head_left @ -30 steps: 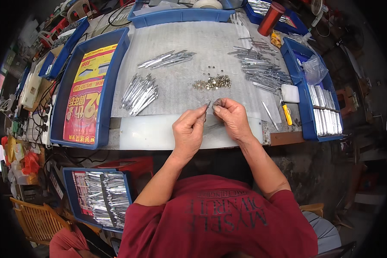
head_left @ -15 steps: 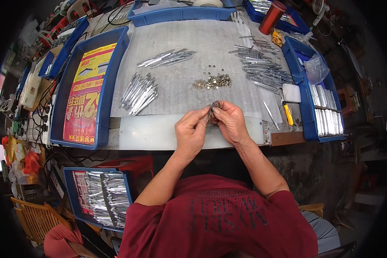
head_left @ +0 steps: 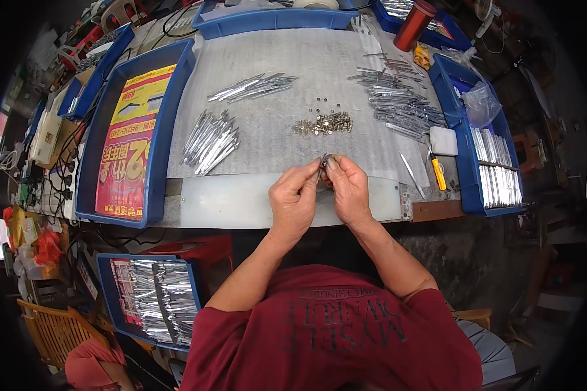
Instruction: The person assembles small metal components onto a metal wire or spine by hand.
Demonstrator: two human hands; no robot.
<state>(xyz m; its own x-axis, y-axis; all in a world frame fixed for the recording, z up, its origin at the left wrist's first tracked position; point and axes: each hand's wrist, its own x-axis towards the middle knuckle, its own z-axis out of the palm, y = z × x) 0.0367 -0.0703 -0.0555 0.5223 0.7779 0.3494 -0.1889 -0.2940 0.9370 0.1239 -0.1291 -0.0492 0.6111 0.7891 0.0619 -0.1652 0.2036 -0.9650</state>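
Nearest you, below the table edge and to the left of your lap, sits a blue crate filled with shiny metal strips.

Above it, at the near edge of the grey work mat, your two hands meet over a pale plastic sheet. Your left hand and right hand are both pinched together on a small metal part, held between the fingertips of both; its exact shape is too small to tell. It looks light, stiff and smooth, so it may well slip; a firm pinch at its edges, close to the fingertips, seems the safest hold.

Just beyond your hands on the mat lies a small heap of brass-coloured rivets. To the left of that heap is a fan of silver metal blades, and farther back another bundle. To the right of the heap lies a larger scatter of metal blades, with an orange-handled tool nearer you.

Left of the mat stands a blue tray lined with a red and yellow printed sheet. At the far right corner stands a red cylindrical flask.
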